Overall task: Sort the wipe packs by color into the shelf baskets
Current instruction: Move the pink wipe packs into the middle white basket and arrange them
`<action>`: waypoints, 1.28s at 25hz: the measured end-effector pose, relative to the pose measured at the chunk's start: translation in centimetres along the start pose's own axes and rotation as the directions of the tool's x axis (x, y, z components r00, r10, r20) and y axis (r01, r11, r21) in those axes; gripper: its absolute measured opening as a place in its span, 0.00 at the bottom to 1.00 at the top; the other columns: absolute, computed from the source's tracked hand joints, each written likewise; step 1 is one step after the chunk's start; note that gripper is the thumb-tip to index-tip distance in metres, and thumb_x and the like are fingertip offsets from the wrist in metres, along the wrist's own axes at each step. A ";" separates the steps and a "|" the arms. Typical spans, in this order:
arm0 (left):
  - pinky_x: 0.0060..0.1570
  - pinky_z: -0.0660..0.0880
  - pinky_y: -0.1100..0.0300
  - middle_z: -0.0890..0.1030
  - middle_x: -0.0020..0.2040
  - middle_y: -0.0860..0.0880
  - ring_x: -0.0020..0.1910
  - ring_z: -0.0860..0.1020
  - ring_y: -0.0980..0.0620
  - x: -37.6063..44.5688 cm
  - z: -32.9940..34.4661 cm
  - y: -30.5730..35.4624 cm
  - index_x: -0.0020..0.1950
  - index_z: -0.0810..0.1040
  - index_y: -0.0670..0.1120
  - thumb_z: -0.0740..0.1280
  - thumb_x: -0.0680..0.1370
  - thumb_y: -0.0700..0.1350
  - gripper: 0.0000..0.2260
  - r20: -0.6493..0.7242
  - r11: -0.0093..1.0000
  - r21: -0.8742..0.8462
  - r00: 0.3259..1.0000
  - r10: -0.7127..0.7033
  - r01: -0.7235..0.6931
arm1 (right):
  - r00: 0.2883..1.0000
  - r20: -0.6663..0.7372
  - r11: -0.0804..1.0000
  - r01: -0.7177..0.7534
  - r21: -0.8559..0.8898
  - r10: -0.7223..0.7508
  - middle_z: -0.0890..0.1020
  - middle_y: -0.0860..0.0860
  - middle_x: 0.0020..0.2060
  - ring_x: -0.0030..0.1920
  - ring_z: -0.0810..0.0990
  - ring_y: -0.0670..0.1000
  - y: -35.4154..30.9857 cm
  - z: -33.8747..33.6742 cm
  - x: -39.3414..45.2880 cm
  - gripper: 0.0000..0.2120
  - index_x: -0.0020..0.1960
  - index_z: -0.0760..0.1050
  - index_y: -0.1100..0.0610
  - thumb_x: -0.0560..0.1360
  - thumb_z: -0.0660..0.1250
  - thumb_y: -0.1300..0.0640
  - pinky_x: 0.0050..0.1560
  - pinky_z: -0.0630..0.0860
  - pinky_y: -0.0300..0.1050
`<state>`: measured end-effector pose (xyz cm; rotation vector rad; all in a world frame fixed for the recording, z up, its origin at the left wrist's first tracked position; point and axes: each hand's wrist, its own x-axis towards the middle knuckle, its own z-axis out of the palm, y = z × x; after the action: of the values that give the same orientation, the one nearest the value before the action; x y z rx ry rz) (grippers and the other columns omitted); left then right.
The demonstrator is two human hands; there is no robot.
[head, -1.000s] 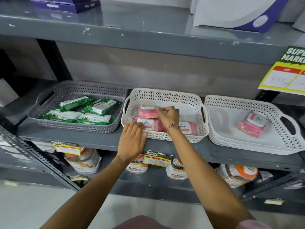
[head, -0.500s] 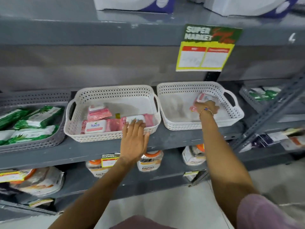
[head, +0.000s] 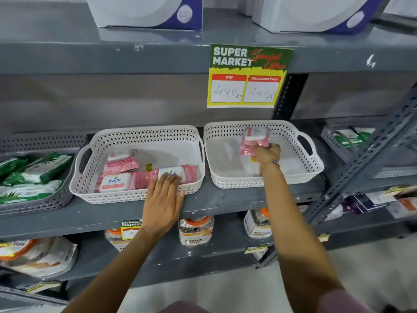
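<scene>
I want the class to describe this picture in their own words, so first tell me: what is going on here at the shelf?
A person is sorting wipe packs into baskets on a grey shop shelf. The right hand grips a pink pack in the right white basket, which holds nothing else. The left hand rests on the front rim of the middle white basket, fingers on one of several pink packs there. Green packs fill the grey basket on the left.

head: single view | faces forward and down | near the shelf [head: 225, 201] | arms reach in, apparently from below
</scene>
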<state>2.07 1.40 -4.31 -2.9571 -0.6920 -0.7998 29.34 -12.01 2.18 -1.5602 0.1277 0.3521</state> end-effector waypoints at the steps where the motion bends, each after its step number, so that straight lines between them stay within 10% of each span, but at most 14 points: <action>1: 0.71 0.58 0.48 0.77 0.63 0.44 0.66 0.71 0.43 -0.2 -0.2 -0.6 0.63 0.75 0.42 0.49 0.81 0.51 0.22 -0.007 1.000 0.001 1.000 -0.016 0.016 | 0.999 0.028 0.998 0.037 0.043 -0.038 0.80 0.58 0.50 0.48 0.80 0.55 -0.5 0.6 -1.8 0.18 0.54 0.69 0.62 0.69 0.73 0.65 0.53 0.81 0.55; 5: 0.72 0.56 0.49 0.77 0.63 0.43 0.67 0.71 0.41 -1.3 -1.0 -4.7 0.63 0.75 0.41 0.50 0.80 0.50 0.21 -0.019 0.993 0.064 0.995 -0.101 0.102 | 0.902 0.401 0.987 0.157 0.036 -0.158 0.81 0.54 0.43 0.41 0.80 0.51 -0.9 4.8 -5.8 0.09 0.49 0.74 0.59 0.72 0.71 0.65 0.42 0.82 0.45; 11: 0.71 0.58 0.47 0.76 0.62 0.41 0.65 0.71 0.40 -2.9 -2.2 -8.4 0.62 0.74 0.39 0.51 0.80 0.49 0.20 0.011 0.977 0.114 0.983 -0.182 0.180 | 0.878 0.478 0.930 0.187 -0.316 -0.014 0.83 0.55 0.52 0.53 0.82 0.56 0.4 14.6 -7.6 0.10 0.50 0.78 0.59 0.69 0.66 0.66 0.51 0.81 0.51; 18: 0.63 0.66 0.54 0.75 0.60 0.43 0.61 0.71 0.47 -1.0 -5.9 -10.2 0.62 0.73 0.40 0.52 0.82 0.48 0.17 -0.072 0.945 -0.251 0.969 -0.236 0.211 | 0.801 0.496 0.379 0.597 -0.708 -0.335 0.76 0.62 0.60 0.60 0.77 0.61 0.6 15.0 -14.0 0.16 0.61 0.73 0.64 0.77 0.60 0.56 0.59 0.74 0.50; 20: 0.62 0.67 0.54 0.75 0.60 0.43 0.61 0.72 0.47 2.0 -7.1 -12.7 0.63 0.72 0.41 0.52 0.82 0.50 0.18 -0.052 0.911 -0.315 0.953 -0.298 0.267 | 0.720 0.639 0.595 0.647 -0.477 -0.270 0.81 0.54 0.51 0.53 0.80 0.53 1.1 15.7 -17.0 0.14 0.59 0.76 0.63 0.79 0.60 0.58 0.52 0.76 0.43; 23: 0.58 0.72 0.50 0.79 0.55 0.38 0.57 0.76 0.41 8.5 -6.8 -17.1 0.58 0.75 0.40 0.48 0.82 0.57 0.25 0.221 0.870 -0.288 0.912 -0.345 0.399 | 0.669 0.743 0.972 0.156 -0.177 0.027 0.80 0.50 0.47 0.57 0.80 0.55 3.7 19.5 -21.4 0.10 0.54 0.79 0.57 0.77 0.62 0.56 0.61 0.76 0.50; 27: 0.58 0.70 0.50 0.82 0.51 0.38 0.55 0.79 0.41 12.2 -4.8 -19.7 0.52 0.78 0.41 0.39 0.78 0.64 0.36 0.567 0.928 -0.013 0.767 -0.299 0.372 | 0.807 0.571 0.982 -0.188 0.002 0.153 0.80 0.50 0.43 0.49 0.80 0.53 6.1 24.3 -23.2 0.08 0.40 0.76 0.49 0.76 0.63 0.49 0.57 0.76 0.48; 32: 0.58 0.70 0.51 0.81 0.54 0.38 0.55 0.79 0.43 12.6 -4.1 -19.4 0.60 0.75 0.38 0.49 0.82 0.53 0.23 0.634 0.941 0.005 0.727 -0.265 0.338 | 0.834 0.508 0.976 -0.174 -0.131 0.217 0.80 0.54 0.44 0.51 0.81 0.56 5.1 26.7 -19.7 0.15 0.40 0.72 0.52 0.80 0.55 0.46 0.57 0.77 0.49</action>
<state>1.82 23.66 3.15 -3.2500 -1.2103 0.2260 5.43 11.48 3.69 -1.4798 -0.1539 0.9424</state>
